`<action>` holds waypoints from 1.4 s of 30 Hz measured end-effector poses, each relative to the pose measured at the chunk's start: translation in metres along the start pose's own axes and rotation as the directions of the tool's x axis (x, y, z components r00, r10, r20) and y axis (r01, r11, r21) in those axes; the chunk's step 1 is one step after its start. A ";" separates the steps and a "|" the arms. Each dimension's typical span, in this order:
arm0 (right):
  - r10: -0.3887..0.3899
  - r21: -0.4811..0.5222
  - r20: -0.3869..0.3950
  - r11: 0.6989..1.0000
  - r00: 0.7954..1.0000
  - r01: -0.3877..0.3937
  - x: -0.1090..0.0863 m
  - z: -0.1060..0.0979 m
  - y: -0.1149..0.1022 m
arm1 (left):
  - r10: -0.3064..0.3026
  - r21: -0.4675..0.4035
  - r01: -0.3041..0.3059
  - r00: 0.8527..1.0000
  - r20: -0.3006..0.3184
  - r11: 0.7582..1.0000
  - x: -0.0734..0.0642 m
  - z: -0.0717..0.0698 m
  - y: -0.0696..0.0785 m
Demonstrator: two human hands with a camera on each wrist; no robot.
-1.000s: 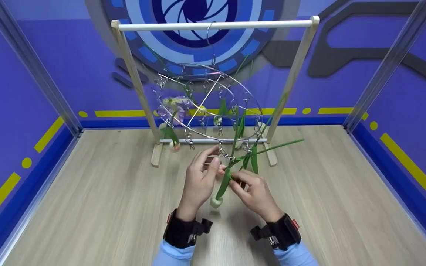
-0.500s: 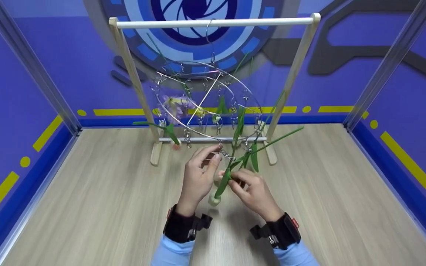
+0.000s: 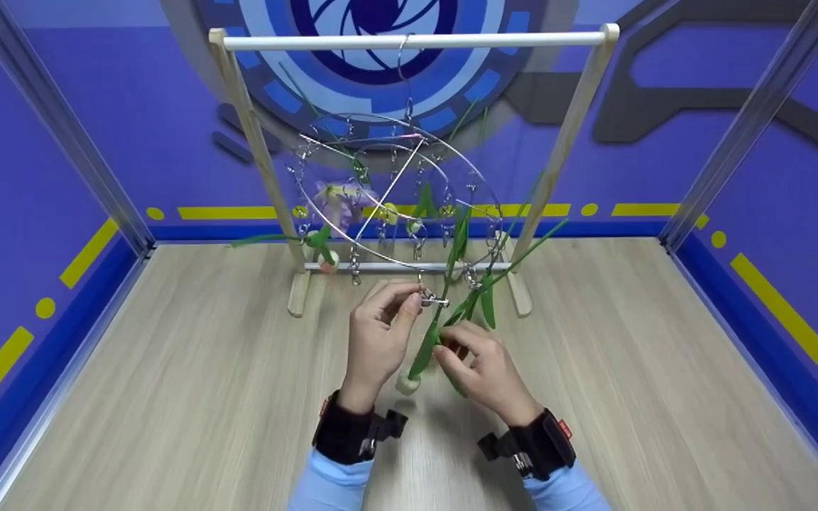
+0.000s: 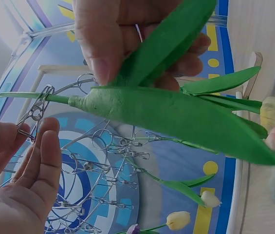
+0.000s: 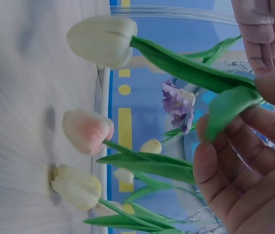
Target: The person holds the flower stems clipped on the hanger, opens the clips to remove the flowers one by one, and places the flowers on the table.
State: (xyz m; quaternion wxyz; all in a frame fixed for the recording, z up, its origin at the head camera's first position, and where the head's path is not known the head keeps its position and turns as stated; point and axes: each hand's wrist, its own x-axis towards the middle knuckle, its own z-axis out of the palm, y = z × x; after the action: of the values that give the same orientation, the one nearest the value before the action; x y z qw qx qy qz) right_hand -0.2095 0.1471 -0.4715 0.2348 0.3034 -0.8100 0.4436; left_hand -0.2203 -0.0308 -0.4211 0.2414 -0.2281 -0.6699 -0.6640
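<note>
A white artificial tulip (image 5: 103, 41) with green leaves hangs bloom down in front of the hanger. My right hand (image 3: 483, 362) pinches it by the stem and leaf base, close under the clip. My left hand (image 3: 379, 348) grips a metal clip (image 4: 37, 109) between thumb and fingers, and the tulip's thin stem (image 4: 57, 98) passes at its jaws. Whether the clip has closed on the stem cannot be told. The clip hangs from the front of a round wire hanger (image 3: 324, 226). In the head view my right fingertips are partly hidden.
A wooden rack (image 3: 412, 42) carries the hanger. Several flowers hang from other clips, among them a purple iris (image 5: 177, 105), a pink-white tulip (image 5: 86, 130) and a cream tulip (image 5: 79, 187). Long stems stick out sideways and upward. Printed panels (image 3: 47, 163) enclose the table (image 3: 189, 397).
The clip in my left hand has tipped from slanted to nearly level. Both hands have shifted slightly left. At the hanger's left, a tulip has swung and its stem now points left.
</note>
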 end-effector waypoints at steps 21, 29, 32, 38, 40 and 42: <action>0.044 0.076 -0.114 0.996 0.993 -0.036 0.002 0.005 -0.003 | -0.127 -0.156 0.128 0.992 0.018 0.979 -0.002 0.002 0.005; 0.051 0.063 -0.108 0.997 0.993 -0.044 0.003 0.003 -0.006 | -0.155 -0.111 0.154 0.988 0.000 0.982 -0.003 0.001 0.006; 0.053 0.064 -0.106 0.997 0.993 -0.047 0.004 0.003 -0.005 | -0.195 -0.141 0.191 0.981 -0.011 0.971 -0.002 0.001 0.007; 0.057 0.072 -0.106 0.996 0.993 -0.050 0.004 0.001 -0.006 | -0.251 -0.115 0.250 0.968 -0.001 0.962 -0.002 -0.001 0.009; 0.053 0.071 -0.108 0.996 0.993 -0.046 0.004 0.001 -0.006 | -0.254 -0.091 0.253 0.967 0.006 0.963 -0.002 -0.001 0.008; 0.048 0.071 -0.108 0.997 0.993 -0.040 0.004 0.001 -0.006 | -0.257 -0.073 0.257 0.966 0.010 0.964 -0.002 -0.002 0.008</action>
State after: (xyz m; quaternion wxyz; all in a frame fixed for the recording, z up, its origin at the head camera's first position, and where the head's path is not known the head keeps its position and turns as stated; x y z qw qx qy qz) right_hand -0.2085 0.1429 -0.4658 0.2585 0.2687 -0.7867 0.4920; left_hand -0.2137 -0.0326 -0.4167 0.1447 -0.1480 -0.6689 -0.7140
